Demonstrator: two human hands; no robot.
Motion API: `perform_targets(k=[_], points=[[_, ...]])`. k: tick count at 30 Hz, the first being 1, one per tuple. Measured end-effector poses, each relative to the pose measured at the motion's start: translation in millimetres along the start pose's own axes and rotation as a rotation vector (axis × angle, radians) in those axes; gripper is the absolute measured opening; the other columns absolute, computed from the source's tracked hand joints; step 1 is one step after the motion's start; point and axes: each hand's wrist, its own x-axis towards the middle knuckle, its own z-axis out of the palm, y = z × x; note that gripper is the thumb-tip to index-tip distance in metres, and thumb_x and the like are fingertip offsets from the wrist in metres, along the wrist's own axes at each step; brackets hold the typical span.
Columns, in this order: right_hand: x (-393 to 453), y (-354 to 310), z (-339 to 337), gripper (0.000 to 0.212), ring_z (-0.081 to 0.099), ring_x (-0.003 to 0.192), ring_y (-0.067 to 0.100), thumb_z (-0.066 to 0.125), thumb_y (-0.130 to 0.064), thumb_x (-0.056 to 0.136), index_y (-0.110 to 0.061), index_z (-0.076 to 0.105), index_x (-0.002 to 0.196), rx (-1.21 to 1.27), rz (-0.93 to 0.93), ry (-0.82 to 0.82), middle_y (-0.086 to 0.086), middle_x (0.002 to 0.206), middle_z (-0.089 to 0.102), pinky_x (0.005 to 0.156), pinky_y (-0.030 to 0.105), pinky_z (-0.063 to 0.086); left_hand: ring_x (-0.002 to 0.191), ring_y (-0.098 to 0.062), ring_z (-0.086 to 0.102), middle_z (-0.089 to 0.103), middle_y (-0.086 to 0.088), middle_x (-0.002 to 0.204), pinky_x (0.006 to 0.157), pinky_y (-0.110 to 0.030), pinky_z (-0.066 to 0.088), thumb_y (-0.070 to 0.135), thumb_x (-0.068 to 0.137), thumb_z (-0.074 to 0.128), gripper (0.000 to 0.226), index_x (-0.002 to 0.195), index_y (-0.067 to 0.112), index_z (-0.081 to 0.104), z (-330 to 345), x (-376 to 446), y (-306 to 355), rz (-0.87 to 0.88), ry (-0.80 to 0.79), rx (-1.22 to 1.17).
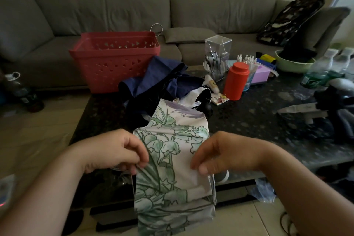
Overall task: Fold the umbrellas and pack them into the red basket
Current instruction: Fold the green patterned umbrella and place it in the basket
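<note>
We pinch the floral umbrella (172, 161) at the table's near edge: left hand (116, 151) and right hand (220, 152) each have fingers clamped on a side of its cloth. The red basket (115, 61) stands at the far left, the navy umbrella (162, 76) just beside it. No writing is legible.
</note>
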Motion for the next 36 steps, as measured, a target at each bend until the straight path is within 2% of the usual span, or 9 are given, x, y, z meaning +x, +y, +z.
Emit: perform_targets(k=[3,7,11,14,20,24,27,32,36], points=[[5.9,-1.0,-12.1,0.022,0.072,0.086,0.027,0.077,-0.023,0.086,-0.009,0.077,0.103,0.385,-0.022,0.299,0.011,0.099,0.079,0.088,0.042,0.059,0.058,-0.012,0.058,0.077,-0.003,0.077,0.049,-0.019,0.041,-0.006,0.094,0.062,0.019,0.092,0.008,0.075,-2.1,14.2,6.7,0.092,0.323,-0.154],[34.3,19.0,-27.1,0.009,0.060,0.063,0.022,0.071,-0.018,0.098,-0.012,0.077,0.097,0.505,0.175,0.748,0.012,0.083,0.072,0.068,0.040,0.053,0.088,-0.017,0.066,0.073,0.005,0.092,0.075,-0.030,0.048,0.019,0.097,0.070,0.008,0.103,0.021,0.075,0.6,56.8,2.6,0.057,0.759,-0.139],[60.7,38.4,-19.4,0.030,0.056,0.055,0.018,0.072,-0.036,0.097,-0.006,0.075,0.102,0.473,0.336,0.730,0.014,0.076,0.065,0.057,0.034,0.046,0.099,-0.015,0.071,0.075,0.010,0.102,0.088,-0.032,0.055,0.047,0.097,0.069,0.026,0.114,0.028,0.072,12.8,80.8,-6.0,-0.086,0.573,-0.099],[75.8,37.8,-12.0,0.029,0.072,0.073,0.023,0.074,-0.043,0.093,-0.015,0.079,0.094,0.405,0.331,0.727,0.013,0.088,0.078,0.071,0.036,0.060,0.091,-0.016,0.076,0.077,0.005,0.100,0.091,-0.038,0.060,0.044,0.091,0.078,0.042,0.129,0.032,0.066,17.4,84.1,-7.4,-0.070,0.569,-0.139],[88.1,31.1,-10.7,0.016,0.077,0.079,0.025,0.080,-0.022,0.090,-0.010,0.074,0.099,0.720,0.202,0.807,0.019,0.096,0.080,0.071,0.036,0.065,0.094,-0.027,0.076,0.077,-0.013,0.103,0.091,-0.042,0.061,0.015,0.087,0.084,0.047,0.130,0.021,0.068,8.2,80.7,-1.0,-0.011,0.571,-0.624],[81.6,19.6,-9.3,0.006,0.074,0.082,0.033,0.074,-0.002,0.090,-0.007,0.073,0.093,0.688,0.084,0.764,0.023,0.097,0.078,0.083,0.048,0.065,0.075,-0.020,0.057,0.062,-0.003,0.072,0.081,-0.033,0.052,0.006,0.093,0.070,0.024,0.113,0.018,0.079,6.8,72.8,2.9,0.015,0.504,-0.591],[72.3,13.5,-9.4,0.018,0.062,0.083,0.040,0.071,0.006,0.082,-0.012,0.069,0.082,0.729,-0.080,0.661,0.025,0.088,0.066,0.073,0.044,0.058,0.078,-0.018,0.066,0.071,-0.004,0.093,0.074,-0.033,0.055,0.021,0.092,0.076,0.033,0.124,0.024,0.067,10.1,68.5,9.5,-0.034,0.593,-0.435],[60.3,7.2,-9.7,0.021,0.054,0.074,0.029,0.089,-0.021,0.059,-0.019,0.073,0.072,0.773,-0.289,0.552,0.014,0.080,0.061,0.070,0.038,0.048,0.100,-0.006,0.064,0.067,0.007,0.115,0.092,-0.033,0.051,0.047,0.088,0.081,0.078,0.153,0.031,0.040,4.1,64.7,11.3,0.007,0.620,-0.421],[57.4,0.3,-6.4,0.038,0.065,0.094,0.031,0.098,-0.042,0.060,-0.018,0.069,0.071,0.734,-0.397,0.612,0.011,0.104,0.079,0.078,0.039,0.051,0.106,-0.020,0.076,0.080,-0.002,0.108,0.089,-0.032,0.057,0.023,0.089,0.077,0.056,0.141,0.026,0.058,4.7,58.8,11.6,0.277,0.497,-0.586]])
